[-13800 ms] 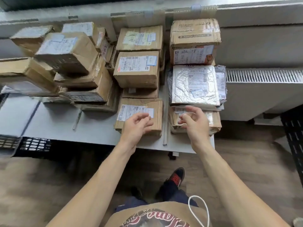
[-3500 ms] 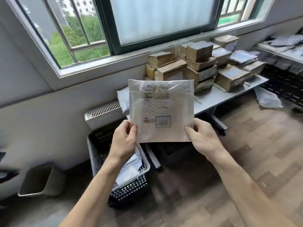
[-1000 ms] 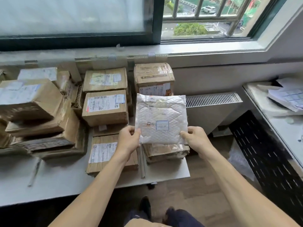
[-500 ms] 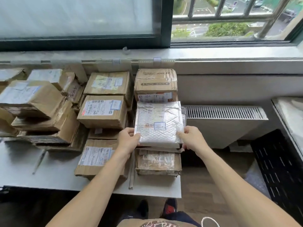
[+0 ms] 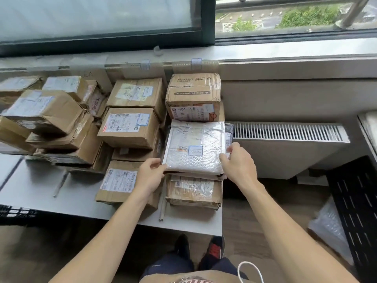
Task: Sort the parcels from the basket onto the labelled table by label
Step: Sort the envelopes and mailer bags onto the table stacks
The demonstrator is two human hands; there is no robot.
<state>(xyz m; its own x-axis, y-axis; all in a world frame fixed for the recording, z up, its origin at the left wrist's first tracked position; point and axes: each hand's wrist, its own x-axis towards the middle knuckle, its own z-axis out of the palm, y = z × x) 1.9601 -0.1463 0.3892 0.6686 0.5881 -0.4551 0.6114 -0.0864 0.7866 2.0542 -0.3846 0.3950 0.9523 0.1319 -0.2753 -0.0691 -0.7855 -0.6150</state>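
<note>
The white bubble mailer (image 5: 194, 148) lies flat on the pile at the 3 o'clock end of the table (image 5: 40, 190). It hides most of what is stacked under it, with a taped carton (image 5: 193, 94) at its 12 o'clock and a crumpled brown parcel (image 5: 193, 190) poking out at its 6 o'clock. The left hand (image 5: 150, 177) pinches the mailer's 7 o'clock corner, while the right hand (image 5: 239, 163) curls at its 3 o'clock edge with fingertips partly hidden, so I cannot tell whether it grips. The writing on the mailer's blue-bordered label (image 5: 195, 150) is too blurred to read.
</note>
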